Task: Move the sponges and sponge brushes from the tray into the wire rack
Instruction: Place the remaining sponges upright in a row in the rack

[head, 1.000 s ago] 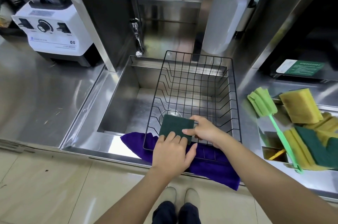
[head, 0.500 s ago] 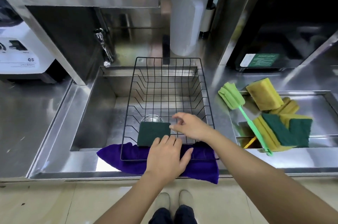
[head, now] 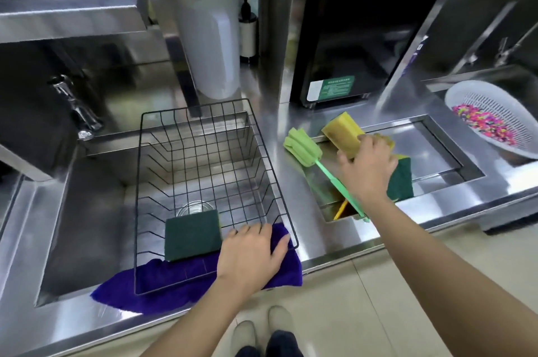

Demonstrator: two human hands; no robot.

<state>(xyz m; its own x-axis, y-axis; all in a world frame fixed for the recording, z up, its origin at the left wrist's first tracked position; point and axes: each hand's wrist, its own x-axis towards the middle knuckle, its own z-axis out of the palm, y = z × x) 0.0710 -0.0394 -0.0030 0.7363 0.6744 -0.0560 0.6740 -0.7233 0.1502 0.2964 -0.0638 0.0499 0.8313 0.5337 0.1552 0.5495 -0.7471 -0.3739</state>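
A black wire rack (head: 195, 107) sits over the sink with one dark green sponge (head: 192, 235) lying flat in its near end. My left hand (head: 250, 257) rests flat on the rack's near right corner, fingers spread, holding nothing. To the right, a recessed steel tray (head: 445, 138) holds more sponges. My right hand (head: 366, 170) is over them, thumb and fingers clasped around a yellow sponge (head: 342, 130) that leans on the tray's far left edge. A green sponge brush (head: 302, 147) lies across the tray's left rim. A green-and-yellow sponge (head: 401, 179) shows under my palm.
A purple cloth (head: 163, 283) lies under the rack's near end over the sink's (head: 87, 225) front edge. A faucet (head: 75, 106) stands at the back left. A white colander (head: 495, 123) with colourful bits sits far right. A white cylinder (head: 212, 45) and black appliance (head: 349, 36) stand behind.
My right hand let go of the green sponge in the rack and moved right to the tray, onto the yellow sponge. My left hand shifted right along the rack's near edge.
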